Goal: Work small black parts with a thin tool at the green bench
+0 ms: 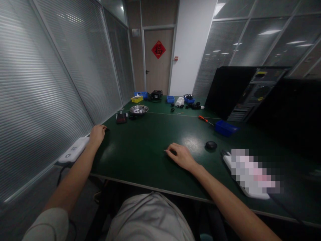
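My left hand (pixel 97 134) is at the left edge of the green table, its fingers bent around a small black object (pixel 107 129); the kind of object does not show. My right hand (pixel 181 155) rests on the table near the middle, thumb and fingers curled together. From its fingertips a short, thin, pale tip (pixel 165 150) sticks out to the left; the rest is hidden in the hand. To the right of this hand sits a black computer mouse (pixel 211 145).
A metal bowl (pixel 139 109) with small parts stands at the back left. Farther right lie an orange-handled screwdriver (pixel 204 119), a blue bin (pixel 225 128) and a dark computer case (pixel 253 93). A white device (pixel 72 150) sits beyond the left edge. Small bins line the far end.
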Demonstrator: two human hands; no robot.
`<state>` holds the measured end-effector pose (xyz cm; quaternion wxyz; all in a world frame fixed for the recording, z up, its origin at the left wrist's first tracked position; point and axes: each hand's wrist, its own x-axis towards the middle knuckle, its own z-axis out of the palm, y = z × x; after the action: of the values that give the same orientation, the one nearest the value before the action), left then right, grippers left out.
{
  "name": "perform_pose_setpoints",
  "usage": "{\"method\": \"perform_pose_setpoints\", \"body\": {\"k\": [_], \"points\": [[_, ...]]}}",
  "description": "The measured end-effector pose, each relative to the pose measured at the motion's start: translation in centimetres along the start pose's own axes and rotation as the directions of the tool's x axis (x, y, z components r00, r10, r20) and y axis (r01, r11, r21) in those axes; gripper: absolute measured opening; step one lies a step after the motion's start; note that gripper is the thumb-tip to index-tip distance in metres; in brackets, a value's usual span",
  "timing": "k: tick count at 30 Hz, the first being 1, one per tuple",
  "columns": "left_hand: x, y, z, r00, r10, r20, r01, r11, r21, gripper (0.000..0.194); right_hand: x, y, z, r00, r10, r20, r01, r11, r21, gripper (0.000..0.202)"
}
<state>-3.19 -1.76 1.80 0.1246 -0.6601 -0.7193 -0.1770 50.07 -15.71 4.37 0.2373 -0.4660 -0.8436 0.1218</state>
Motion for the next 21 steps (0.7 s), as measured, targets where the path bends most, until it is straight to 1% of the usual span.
{"method": "perform_pose_setpoints", "body": {"k": [3, 8, 15, 21], "points": [[0.0, 0.5, 0.0, 1.0, -0.008, 0.007, 0.008, 0.999, 0.053, 0.043, 0.1, 0.1, 0.1, 1.0, 0.004, 0.0, -0.004, 1.0, -0.006, 0.025], [-0.3, 1.0, 0.1, 0.999, 0.022, 0.028, -0.023, 0.999, 0.048, 0.042, 0.1, 0.2, 0.3, 1.0, 0.004, -0.004, -0.004, 1.0, 0.001, 0.025], [-0.9, 1.2, 0.0, 1.0, -0.002, -0.002, 0.002, 0.999, 0.048, 0.039, 0.1, 0.2, 0.1, 1.0, 0.001, 0.001, -0.001, 1.0, 0.009, 0.025], [-1.2, 1.9, -0.5, 0.999, -0.037, 0.033, 0.035, 0.998, 0.046, 0.039, 0.1, 0.1, 0.0, 1.0, 0.002, 0.005, -0.002, 1.0, 0.016, 0.026]]}}
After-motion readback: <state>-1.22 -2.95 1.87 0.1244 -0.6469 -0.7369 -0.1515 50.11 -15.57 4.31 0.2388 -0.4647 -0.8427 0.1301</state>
